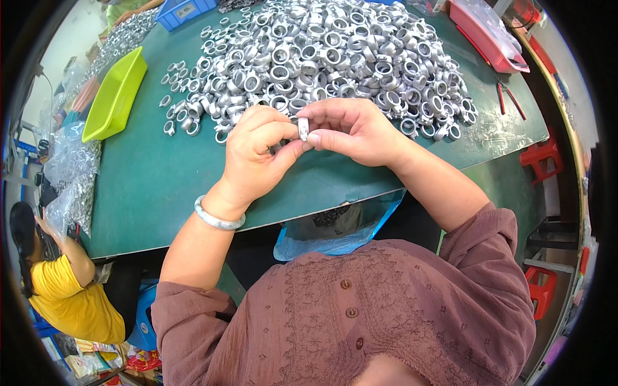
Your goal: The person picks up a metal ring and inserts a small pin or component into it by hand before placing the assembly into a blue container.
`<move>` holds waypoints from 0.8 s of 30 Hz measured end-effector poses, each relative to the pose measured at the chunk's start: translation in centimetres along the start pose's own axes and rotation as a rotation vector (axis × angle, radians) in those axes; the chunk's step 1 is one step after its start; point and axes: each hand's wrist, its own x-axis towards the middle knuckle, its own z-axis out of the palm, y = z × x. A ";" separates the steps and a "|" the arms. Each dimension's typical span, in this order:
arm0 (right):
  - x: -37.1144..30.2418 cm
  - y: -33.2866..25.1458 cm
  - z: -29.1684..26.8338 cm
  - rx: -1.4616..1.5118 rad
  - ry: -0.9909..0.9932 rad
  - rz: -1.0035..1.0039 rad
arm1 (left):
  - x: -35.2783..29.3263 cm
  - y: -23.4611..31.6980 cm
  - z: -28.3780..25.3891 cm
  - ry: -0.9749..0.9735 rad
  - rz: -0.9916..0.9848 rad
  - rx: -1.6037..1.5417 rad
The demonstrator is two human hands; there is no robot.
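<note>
Between both hands, above the near part of the green table (161, 212), is a small silver metal ring clamp (303, 128). My left hand (257, 151), with a pale bangle on its wrist, pinches the clamp from the left. From the other side my right hand (351, 132) grips it between thumb and fingers. Some of the fingertips are hidden behind the clamp. Just beyond my hands lies a large heap of similar silver ring clamps (322, 58), with several loose ones at its left edge.
A yellow-green tray (116, 96) stands on the left, a blue bin (183, 13) at the far left. Red-handled pliers (510, 100) and a pink tray (489, 35) lie at the right. A blue bag-lined container (341, 235) sits below the table edge. A person in yellow (74, 299) sits at left.
</note>
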 end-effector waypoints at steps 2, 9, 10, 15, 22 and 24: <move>0.0 -0.3 -0.1 -0.009 0.010 0.046 | 0.0 0.1 0.1 0.001 -0.006 -0.010; 0.1 -1.1 0.0 -0.153 0.088 0.139 | 0.0 0.0 0.3 0.051 -0.032 -0.078; 0.1 -1.2 -0.1 -0.152 0.088 0.139 | 0.0 0.0 0.3 0.057 -0.038 -0.087; 0.1 -1.3 -0.4 -0.162 0.059 0.174 | -0.1 0.2 0.1 0.034 -0.096 -0.108; 0.1 -1.1 -0.3 -0.134 0.091 0.144 | 0.0 0.2 0.1 0.032 -0.111 -0.122; 0.1 -1.2 -0.2 -0.132 0.091 0.150 | 0.0 0.2 0.0 0.037 -0.121 -0.136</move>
